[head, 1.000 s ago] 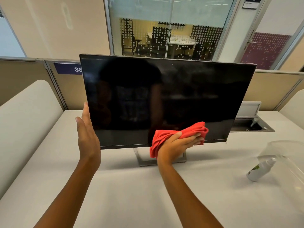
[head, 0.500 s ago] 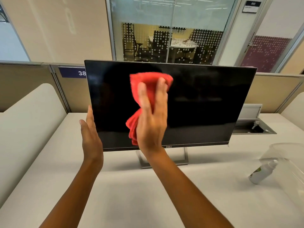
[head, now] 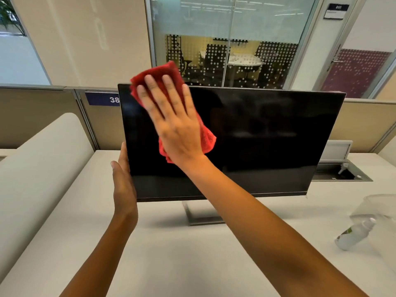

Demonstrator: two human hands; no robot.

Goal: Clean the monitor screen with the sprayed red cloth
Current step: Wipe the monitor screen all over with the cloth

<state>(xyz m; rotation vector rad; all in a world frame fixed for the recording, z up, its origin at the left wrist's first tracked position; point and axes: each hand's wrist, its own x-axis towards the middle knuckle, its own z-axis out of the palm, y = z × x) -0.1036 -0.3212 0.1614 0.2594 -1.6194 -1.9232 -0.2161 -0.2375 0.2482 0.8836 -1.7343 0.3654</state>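
— Up and to the left goes your right hand (head: 177, 125) since half a second ago. It carries the red cloth (head: 159, 75) from mid-screen to the top left corner of the monitor (head: 267, 136).

— What is around it?

— The monitor stands on a metal stand (head: 203, 214) on a pale desk (head: 192, 264). At your right a spray bottle (head: 351, 235) lies tilted, its top showing through a clear plastic container (head: 383, 209). Behind them an open cable hatch (head: 342, 173) sits in the desk. A beige partition with a blue tag (head: 102, 99) reading 38 runs behind the screen. Past it, a dotted glass wall (head: 225, 39) shows a meeting room.

— And my hands?

— Your right hand lies flat, fingers straight and spread, pressing the cloth against the dark screen without curling round it. One fold pokes above the top edge and the tail hangs below your palm. Your left hand (head: 124, 185) is flat too, fingers straight, palm against the monitor's left edge near the lower corner.
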